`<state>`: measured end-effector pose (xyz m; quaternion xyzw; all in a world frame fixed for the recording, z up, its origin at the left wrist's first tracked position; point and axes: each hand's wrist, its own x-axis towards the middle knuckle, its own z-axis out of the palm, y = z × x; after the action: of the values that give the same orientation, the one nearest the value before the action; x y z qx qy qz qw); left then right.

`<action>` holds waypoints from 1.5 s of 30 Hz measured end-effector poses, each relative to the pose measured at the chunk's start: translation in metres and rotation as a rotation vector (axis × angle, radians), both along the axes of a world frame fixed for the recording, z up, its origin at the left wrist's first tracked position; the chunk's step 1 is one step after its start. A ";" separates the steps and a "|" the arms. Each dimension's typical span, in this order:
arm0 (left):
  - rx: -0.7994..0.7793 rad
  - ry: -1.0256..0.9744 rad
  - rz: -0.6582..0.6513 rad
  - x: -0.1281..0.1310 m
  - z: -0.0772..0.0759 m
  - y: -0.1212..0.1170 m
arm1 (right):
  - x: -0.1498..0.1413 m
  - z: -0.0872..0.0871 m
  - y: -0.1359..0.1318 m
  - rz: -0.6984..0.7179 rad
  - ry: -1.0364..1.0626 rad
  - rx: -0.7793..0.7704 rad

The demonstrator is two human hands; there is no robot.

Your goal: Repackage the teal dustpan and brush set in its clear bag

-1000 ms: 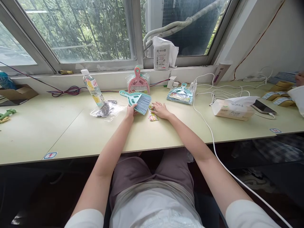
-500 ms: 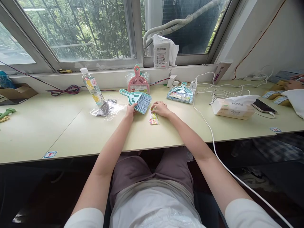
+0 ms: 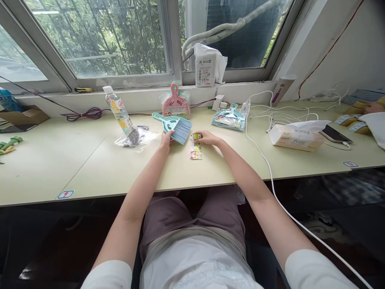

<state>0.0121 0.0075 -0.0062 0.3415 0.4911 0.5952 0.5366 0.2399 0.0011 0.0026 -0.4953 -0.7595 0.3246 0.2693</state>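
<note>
My left hand (image 3: 167,138) is closed around the near edge of a teal dustpan and brush set (image 3: 174,125), its bristles pointing right and its handle left. Just right of it, my right hand (image 3: 208,138) has its fingertips closed on the upper part of a colourful printed card (image 3: 196,150), which lies on the table. Behind the held set, a pink dustpan and brush set (image 3: 175,105) in clear wrapping leans upright by the wall. Another teal set (image 3: 230,119), wrapped in plastic, lies to the right of my right hand.
A tilted bottle (image 3: 118,110) stands beside a crumpled clear plastic bag (image 3: 141,140) on the left. A tissue pack (image 3: 296,137), a phone (image 3: 333,134) and a white cable (image 3: 258,148) are on the right. At the far right shows another person's hand (image 3: 374,107).
My right hand has shifted slightly right, uncovering more of the printed card, which now lies straighter. My left hand and the teal set stay nearly where they were.
</note>
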 end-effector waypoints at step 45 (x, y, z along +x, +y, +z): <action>0.218 -0.059 -0.397 0.010 0.010 -0.023 | -0.025 -0.004 -0.007 -0.299 0.669 -0.143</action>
<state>0.0218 -0.0156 0.0033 0.4697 0.3312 0.5372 0.6173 0.2144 -0.0057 -0.0011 -0.4850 -0.5242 0.4777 0.5117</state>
